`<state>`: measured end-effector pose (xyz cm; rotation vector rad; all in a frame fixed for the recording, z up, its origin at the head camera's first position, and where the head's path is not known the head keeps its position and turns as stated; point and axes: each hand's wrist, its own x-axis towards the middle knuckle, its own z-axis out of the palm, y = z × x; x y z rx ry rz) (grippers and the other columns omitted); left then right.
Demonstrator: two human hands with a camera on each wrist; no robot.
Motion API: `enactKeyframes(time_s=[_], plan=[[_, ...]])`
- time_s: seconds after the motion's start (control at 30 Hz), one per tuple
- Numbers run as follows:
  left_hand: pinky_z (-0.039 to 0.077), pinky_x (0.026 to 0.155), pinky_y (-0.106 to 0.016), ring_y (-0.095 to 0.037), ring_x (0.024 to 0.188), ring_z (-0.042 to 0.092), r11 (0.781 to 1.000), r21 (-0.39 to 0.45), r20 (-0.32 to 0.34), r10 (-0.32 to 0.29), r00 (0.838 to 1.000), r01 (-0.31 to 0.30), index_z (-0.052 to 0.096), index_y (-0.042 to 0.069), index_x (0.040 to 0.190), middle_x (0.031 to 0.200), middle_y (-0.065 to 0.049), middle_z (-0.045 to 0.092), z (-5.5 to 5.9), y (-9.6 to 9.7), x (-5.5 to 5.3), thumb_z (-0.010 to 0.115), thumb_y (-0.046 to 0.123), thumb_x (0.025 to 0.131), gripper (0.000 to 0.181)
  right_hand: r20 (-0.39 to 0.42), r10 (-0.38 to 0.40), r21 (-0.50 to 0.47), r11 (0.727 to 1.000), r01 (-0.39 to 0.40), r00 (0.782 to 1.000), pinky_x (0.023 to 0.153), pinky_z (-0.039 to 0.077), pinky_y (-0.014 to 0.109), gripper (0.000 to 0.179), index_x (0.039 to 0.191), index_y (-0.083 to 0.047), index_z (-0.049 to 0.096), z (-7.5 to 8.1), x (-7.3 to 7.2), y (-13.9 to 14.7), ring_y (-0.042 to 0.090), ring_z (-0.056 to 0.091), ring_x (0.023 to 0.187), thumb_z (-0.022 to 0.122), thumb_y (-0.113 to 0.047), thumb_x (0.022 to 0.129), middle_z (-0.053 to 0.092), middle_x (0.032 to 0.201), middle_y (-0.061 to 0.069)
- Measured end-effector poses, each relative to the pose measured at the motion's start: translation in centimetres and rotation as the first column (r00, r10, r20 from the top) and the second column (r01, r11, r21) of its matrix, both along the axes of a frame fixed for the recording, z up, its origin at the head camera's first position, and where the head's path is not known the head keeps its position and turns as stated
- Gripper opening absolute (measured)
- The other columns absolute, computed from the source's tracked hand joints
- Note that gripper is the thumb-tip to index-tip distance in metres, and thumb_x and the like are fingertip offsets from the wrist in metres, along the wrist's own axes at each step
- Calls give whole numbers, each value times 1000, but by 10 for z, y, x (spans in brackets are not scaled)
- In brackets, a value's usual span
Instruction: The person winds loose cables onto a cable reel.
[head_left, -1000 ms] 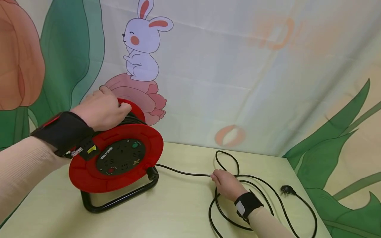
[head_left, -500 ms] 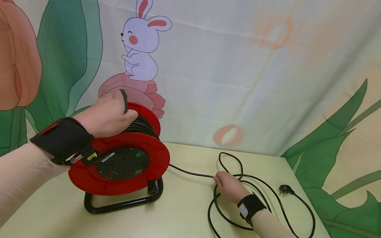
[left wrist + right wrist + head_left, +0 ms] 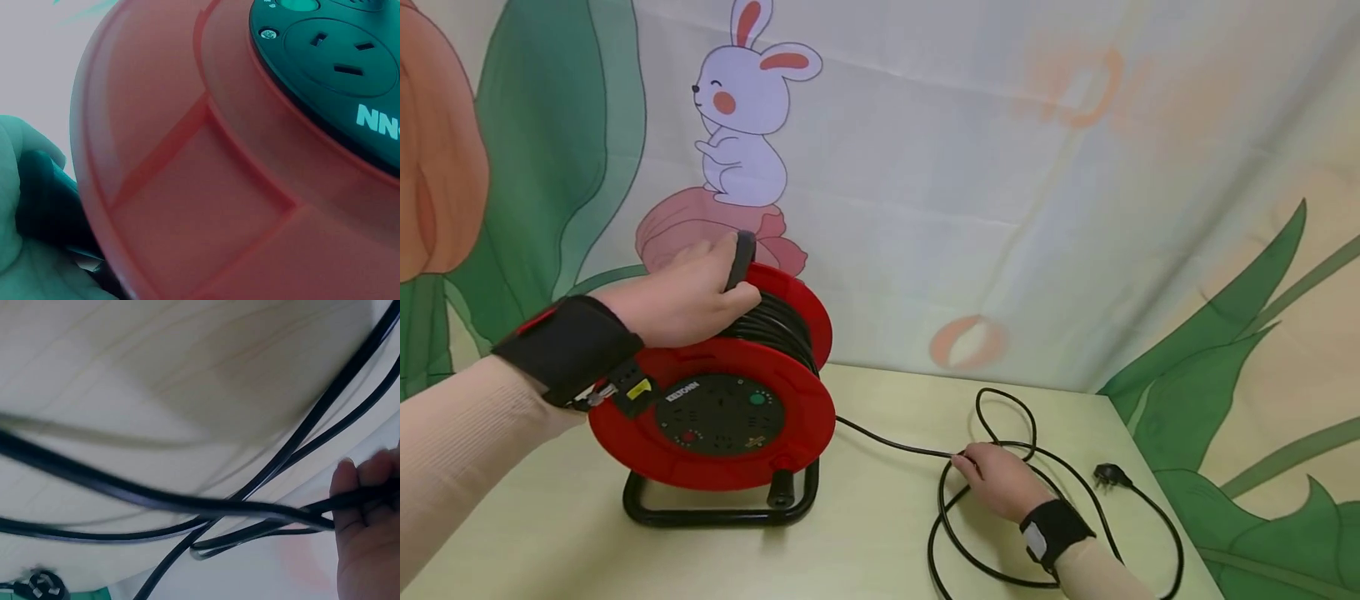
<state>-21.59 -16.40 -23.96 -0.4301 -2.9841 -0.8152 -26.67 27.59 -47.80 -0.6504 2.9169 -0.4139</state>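
A red cable reel [image 3: 805, 417] with a black socket panel stands on a black tube frame [image 3: 715, 518] at the left of the head view. My left hand [image 3: 696, 292] grips the black handle [image 3: 743, 254] at its top; in the left wrist view the fingers curl round this handle [image 3: 50, 200]. Black cable [image 3: 775, 321] is wound on the drum, partly behind that hand. From the reel a length of cable [image 3: 887, 442] runs right to my right hand [image 3: 1000, 482], which holds it between thumb and fingers. In the right wrist view, cable strands [image 3: 356, 497] cross the fingers.
Loose cable loops [image 3: 947, 533] lie on the pale table [image 3: 865, 533] around my right hand. A black plug [image 3: 1108, 477] with metal pins rests near the right edge. Behind the table hangs a printed cloth [image 3: 880, 208]. A crank knob [image 3: 781, 490] sticks out from the reel's front.
The reel has shifted right and turned to face me more squarely, my left hand moving with it on the handle. My right hand has moved slightly right with the cable.
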Motion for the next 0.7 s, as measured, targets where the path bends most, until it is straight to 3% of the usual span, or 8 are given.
enactKeyframes(time_s=[0.2, 0.7], plan=[[34, 64, -42, -30, 87, 43, 1000, 2, -2, -9, 1000, 9, 37, 1, 110, 92, -15, 43, 1, 2, 0, 45, 19, 91, 27, -49, 2, 59, 998, 1, 999, 54, 34, 29, 38, 71, -20, 48, -1, 1, 18, 9, 40, 53, 48, -47, 99, 41, 61, -6], [35, 63, -40, -27, 80, 46, 998, 30, -39, -47, 998, 49, 40, 4, 105, 86, -13, 45, -3, 0, -7, 43, 17, 92, 19, -65, -15, 28, 999, 17, 998, 60, 35, 31, 29, 76, -21, 50, -2, 1, 29, 10, 42, 60, 51, -35, 101, 42, 64, -6]])
